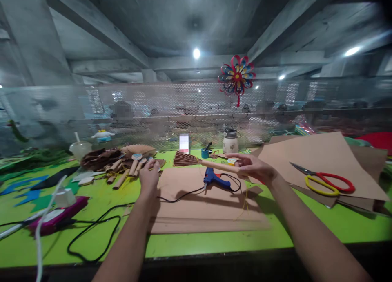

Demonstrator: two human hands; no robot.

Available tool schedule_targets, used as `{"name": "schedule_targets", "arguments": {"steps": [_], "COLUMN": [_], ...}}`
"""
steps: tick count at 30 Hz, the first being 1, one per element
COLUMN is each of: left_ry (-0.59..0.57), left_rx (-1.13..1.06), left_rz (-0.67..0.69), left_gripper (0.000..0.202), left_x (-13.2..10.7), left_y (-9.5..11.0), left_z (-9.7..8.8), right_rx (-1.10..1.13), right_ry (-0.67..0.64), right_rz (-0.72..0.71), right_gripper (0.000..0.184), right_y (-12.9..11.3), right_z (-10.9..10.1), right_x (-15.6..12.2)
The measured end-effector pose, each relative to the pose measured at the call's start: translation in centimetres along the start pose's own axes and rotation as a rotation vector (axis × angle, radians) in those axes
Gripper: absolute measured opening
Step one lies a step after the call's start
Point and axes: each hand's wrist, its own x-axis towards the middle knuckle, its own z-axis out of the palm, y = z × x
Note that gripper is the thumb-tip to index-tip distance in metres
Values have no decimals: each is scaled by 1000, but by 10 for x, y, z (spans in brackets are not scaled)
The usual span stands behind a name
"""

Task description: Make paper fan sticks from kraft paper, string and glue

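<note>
With the right hand (252, 167) pinching the fan (188, 159) by its handle (222, 166) over the glue gun (216, 179), and the left hand (149, 176), left of the gun, half-curled with any hold unclear, the fan is probably best kept level and clear of the gun.

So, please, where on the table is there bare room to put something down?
Bare table shows in a narrow strip between the middle sheets and the front edge, and to the right, between the right arm and the paper under the scissors. It is crowded at back left: rolls lie beside the left hand.
</note>
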Motion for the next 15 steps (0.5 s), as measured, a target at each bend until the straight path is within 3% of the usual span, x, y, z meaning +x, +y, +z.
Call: {"name": "schedule_targets", "arguments": {"steps": [4, 8, 12, 15], "left_ry": [-123, -237, -194, -223], "left_rx": [72, 96, 67, 22], "left_rz": [122, 161, 108, 8], "left_gripper": [17, 17, 22, 29], "left_x": [-11, -21, -19, -17], "left_y": [6, 7, 2, 1], "left_z": [9, 14, 10, 8], "right_rx": [-40, -39, -53, -98], "right_ry": [-19, -37, -89, -136], "right_rz": [16, 15, 45, 93], "right_gripper": [73, 70, 67, 66], "right_y": [-1, 3, 4, 3], "right_z": [-1, 0, 2, 3], "right_x": [-1, 1, 2, 2]}}
